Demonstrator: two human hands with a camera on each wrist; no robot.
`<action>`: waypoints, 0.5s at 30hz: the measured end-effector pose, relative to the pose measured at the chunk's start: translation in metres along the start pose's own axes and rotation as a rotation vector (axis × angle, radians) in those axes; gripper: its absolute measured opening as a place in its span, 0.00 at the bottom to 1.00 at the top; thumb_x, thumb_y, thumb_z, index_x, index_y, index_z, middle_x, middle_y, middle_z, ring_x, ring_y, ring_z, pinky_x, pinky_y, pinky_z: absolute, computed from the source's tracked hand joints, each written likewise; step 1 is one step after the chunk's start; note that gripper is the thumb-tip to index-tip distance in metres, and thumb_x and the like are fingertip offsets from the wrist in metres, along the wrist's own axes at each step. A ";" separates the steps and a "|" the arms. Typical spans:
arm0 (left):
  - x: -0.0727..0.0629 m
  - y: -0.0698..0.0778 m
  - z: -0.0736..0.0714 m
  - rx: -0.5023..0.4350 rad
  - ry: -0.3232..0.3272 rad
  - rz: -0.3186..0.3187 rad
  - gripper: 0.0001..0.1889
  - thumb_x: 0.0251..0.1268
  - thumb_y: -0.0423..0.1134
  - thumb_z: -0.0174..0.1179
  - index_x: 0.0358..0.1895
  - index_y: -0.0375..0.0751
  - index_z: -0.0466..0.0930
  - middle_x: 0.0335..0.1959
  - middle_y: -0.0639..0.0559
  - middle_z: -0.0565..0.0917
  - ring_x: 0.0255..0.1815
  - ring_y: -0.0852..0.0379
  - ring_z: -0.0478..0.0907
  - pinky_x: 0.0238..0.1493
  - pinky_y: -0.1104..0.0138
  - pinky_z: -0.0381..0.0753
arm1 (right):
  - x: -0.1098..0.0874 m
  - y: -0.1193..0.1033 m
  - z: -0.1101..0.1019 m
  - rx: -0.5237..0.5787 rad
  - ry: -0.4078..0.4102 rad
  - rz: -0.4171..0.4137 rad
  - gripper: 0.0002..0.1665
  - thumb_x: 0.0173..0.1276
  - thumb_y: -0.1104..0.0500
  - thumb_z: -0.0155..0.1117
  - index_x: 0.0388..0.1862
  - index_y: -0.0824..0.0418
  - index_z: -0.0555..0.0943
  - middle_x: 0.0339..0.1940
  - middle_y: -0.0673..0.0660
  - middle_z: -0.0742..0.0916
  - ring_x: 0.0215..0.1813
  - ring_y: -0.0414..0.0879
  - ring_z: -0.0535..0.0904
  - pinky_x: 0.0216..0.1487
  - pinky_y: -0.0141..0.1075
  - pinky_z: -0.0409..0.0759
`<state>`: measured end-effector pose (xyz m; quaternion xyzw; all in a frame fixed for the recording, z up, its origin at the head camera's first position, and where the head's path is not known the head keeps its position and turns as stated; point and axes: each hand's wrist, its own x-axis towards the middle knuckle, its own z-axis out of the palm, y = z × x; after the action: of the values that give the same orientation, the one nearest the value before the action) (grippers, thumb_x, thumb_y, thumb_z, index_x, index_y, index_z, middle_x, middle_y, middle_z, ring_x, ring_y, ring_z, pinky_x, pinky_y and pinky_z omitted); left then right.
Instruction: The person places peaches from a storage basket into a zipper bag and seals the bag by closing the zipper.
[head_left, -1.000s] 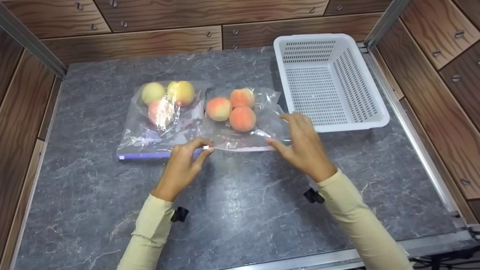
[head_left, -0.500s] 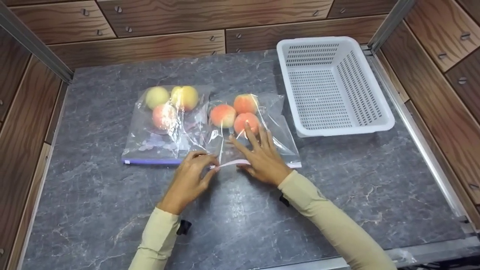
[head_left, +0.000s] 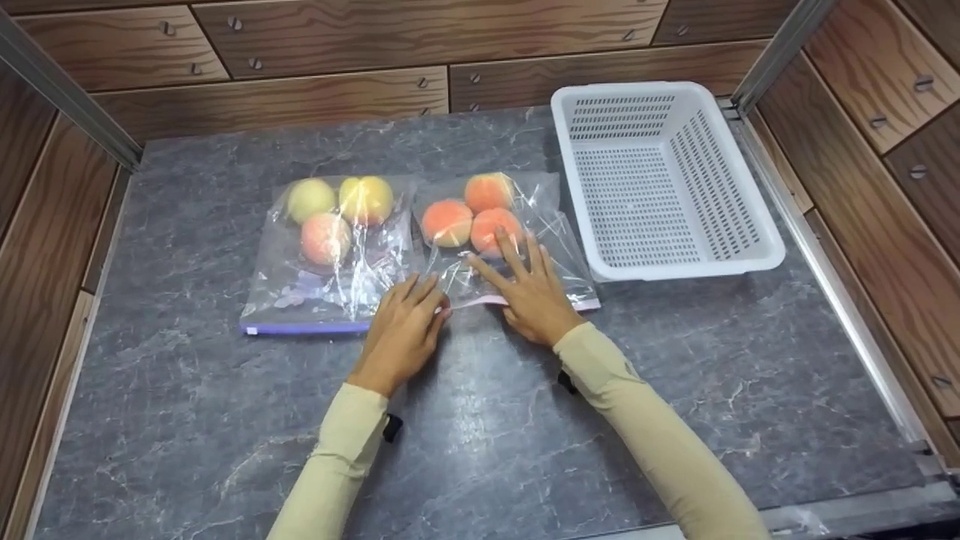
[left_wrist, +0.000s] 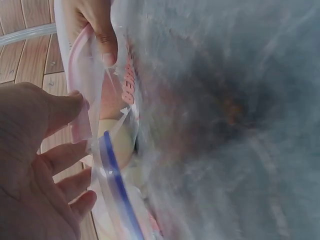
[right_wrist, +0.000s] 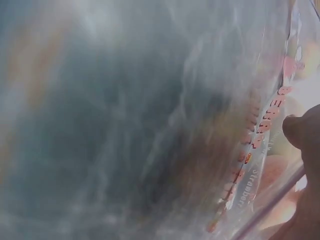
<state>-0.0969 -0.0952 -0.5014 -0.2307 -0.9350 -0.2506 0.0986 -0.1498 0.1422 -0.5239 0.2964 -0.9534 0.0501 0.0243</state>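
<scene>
A clear zip bag with a pink strip [head_left: 586,304] lies flat on the tabletop, three orange-red peaches [head_left: 448,223] inside. At the left end of that strip my left hand [head_left: 401,330] pinches the bag's edge. In the left wrist view its thumb [left_wrist: 67,111] lies on the pink strip [left_wrist: 80,125], the other fingers spread below. My right hand [head_left: 536,300] rests on the bag's front part with fingers spread, the longest reaching the nearest peach. To the left lies a second zip bag [head_left: 277,262] with a blue-purple strip, holding three yellow and pinkish peaches [head_left: 325,238].
A white perforated plastic basket [head_left: 675,271] stands at the back right, with nothing visible inside. The grey marbled tabletop [head_left: 480,465] is bounded by wood-patterned panels [head_left: 337,37] and metal frame rails.
My right hand has moved left from the pink-strip bag's right corner onto its front. My left hand has stayed at the strip's left end, shifting slightly right.
</scene>
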 end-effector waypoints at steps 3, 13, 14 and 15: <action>0.003 0.001 0.001 0.014 -0.019 -0.006 0.07 0.76 0.40 0.58 0.45 0.42 0.81 0.66 0.36 0.77 0.70 0.30 0.68 0.73 0.40 0.61 | 0.000 0.002 -0.001 0.030 -0.016 0.000 0.58 0.61 0.62 0.69 0.84 0.42 0.49 0.84 0.65 0.41 0.79 0.75 0.36 0.76 0.68 0.44; -0.008 0.002 0.004 -0.046 -0.108 -0.059 0.08 0.79 0.44 0.53 0.47 0.45 0.80 0.71 0.39 0.72 0.73 0.32 0.65 0.69 0.30 0.58 | -0.019 -0.001 -0.001 0.005 0.020 -0.052 0.54 0.58 0.67 0.61 0.83 0.46 0.55 0.82 0.70 0.46 0.78 0.78 0.40 0.77 0.68 0.43; -0.008 0.002 0.005 -0.054 -0.112 -0.066 0.09 0.79 0.44 0.53 0.47 0.46 0.80 0.71 0.40 0.72 0.73 0.33 0.65 0.69 0.30 0.58 | -0.019 -0.002 0.000 0.005 0.016 -0.054 0.54 0.58 0.67 0.61 0.83 0.47 0.55 0.82 0.71 0.47 0.78 0.78 0.40 0.76 0.68 0.44; -0.009 0.002 0.006 -0.060 -0.118 -0.077 0.09 0.79 0.44 0.53 0.47 0.45 0.80 0.71 0.41 0.72 0.73 0.33 0.65 0.69 0.29 0.57 | -0.020 -0.002 0.000 0.007 0.005 -0.052 0.53 0.60 0.66 0.60 0.83 0.47 0.55 0.82 0.71 0.46 0.78 0.78 0.40 0.76 0.69 0.44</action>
<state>-0.0889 -0.0944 -0.5082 -0.2120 -0.9394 -0.2681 0.0265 -0.1324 0.1512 -0.5254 0.3213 -0.9451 0.0535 0.0272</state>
